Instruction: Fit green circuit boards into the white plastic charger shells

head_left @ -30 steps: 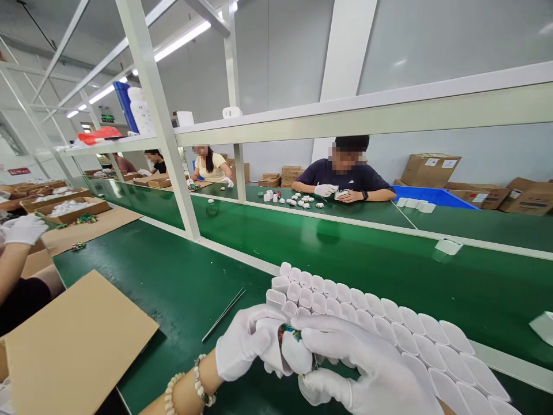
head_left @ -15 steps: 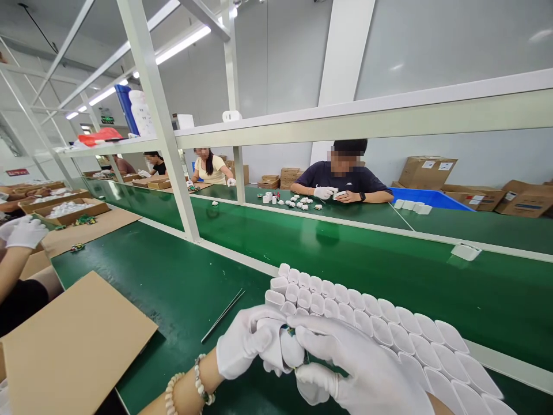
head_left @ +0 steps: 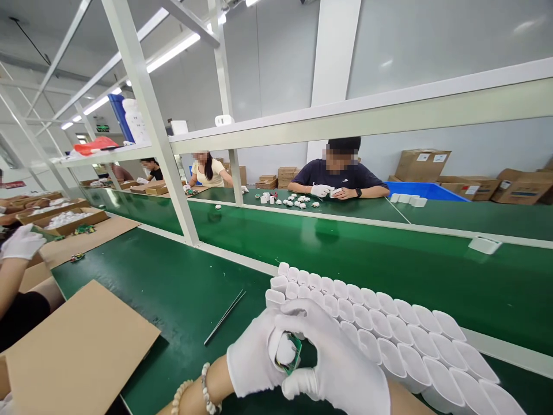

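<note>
Both my hands wear white gloves and meet low in the middle of the view. My left hand (head_left: 253, 360) grips a small white plastic housing (head_left: 283, 350). My right hand (head_left: 341, 369) curls over it, fingers on a small green circuit board (head_left: 296, 354) at the housing's mouth. Just behind my hands stands a tight block of several open white housings (head_left: 389, 340) on the green table (head_left: 173, 288).
Thin metal tweezers (head_left: 224, 317) lie left of my hands. A cardboard sheet (head_left: 78, 351) sits at the lower left. A neighbour's gloved hand (head_left: 21, 242) is at the left edge. Across the conveyor belt (head_left: 345, 253), seated people work with small white parts. A lone white housing (head_left: 484, 245) rides the belt.
My hands have drawn closer together and my right fingers have closed over the housing, with the board pressed further in. The lone housing on the belt has moved right.
</note>
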A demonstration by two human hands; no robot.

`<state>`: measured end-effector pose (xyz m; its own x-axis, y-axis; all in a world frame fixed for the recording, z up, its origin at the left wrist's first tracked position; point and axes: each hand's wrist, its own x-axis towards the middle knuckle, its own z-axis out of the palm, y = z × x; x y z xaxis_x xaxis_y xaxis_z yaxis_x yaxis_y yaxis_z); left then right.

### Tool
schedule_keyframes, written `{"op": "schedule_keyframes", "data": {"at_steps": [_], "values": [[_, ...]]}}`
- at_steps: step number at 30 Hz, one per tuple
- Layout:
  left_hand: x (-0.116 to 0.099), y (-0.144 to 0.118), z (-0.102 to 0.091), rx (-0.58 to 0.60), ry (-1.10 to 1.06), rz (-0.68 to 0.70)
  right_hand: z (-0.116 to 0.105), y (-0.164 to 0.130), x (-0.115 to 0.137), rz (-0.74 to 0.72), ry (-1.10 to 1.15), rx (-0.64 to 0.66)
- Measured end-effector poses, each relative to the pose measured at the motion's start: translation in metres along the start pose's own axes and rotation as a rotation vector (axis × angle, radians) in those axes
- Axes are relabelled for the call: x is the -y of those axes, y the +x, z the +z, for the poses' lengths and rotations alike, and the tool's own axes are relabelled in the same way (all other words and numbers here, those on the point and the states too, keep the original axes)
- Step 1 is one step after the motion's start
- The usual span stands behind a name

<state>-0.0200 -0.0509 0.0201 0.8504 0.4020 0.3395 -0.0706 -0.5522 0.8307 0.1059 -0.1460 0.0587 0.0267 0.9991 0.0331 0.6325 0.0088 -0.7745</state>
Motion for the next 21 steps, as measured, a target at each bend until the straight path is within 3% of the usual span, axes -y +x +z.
{"op": "schedule_keyframes", "data": {"at_steps": [4, 8, 11, 16, 21], "values": [[0.002, -0.006, -0.005, 0.015, 0.085, 0.010, 0.005, -0.002, -0.010, -0.108, 0.210, 0.020], [0.005, -0.009, -0.007, 0.091, 0.183, -0.032, 0.012, -0.005, -0.016, -0.226, 0.261, -0.027], [0.011, -0.014, -0.002, 0.126, 0.165, -0.114, 0.018, -0.008, -0.014, -0.170, 0.234, -0.010], [0.027, -0.023, 0.007, 0.111, -0.028, -0.126, 0.023, -0.007, -0.010, -0.035, 0.343, 0.014], [0.040, -0.024, 0.014, 0.204, -0.171, -0.203, 0.018, -0.002, -0.006, 0.102, 0.568, 0.191]]}}
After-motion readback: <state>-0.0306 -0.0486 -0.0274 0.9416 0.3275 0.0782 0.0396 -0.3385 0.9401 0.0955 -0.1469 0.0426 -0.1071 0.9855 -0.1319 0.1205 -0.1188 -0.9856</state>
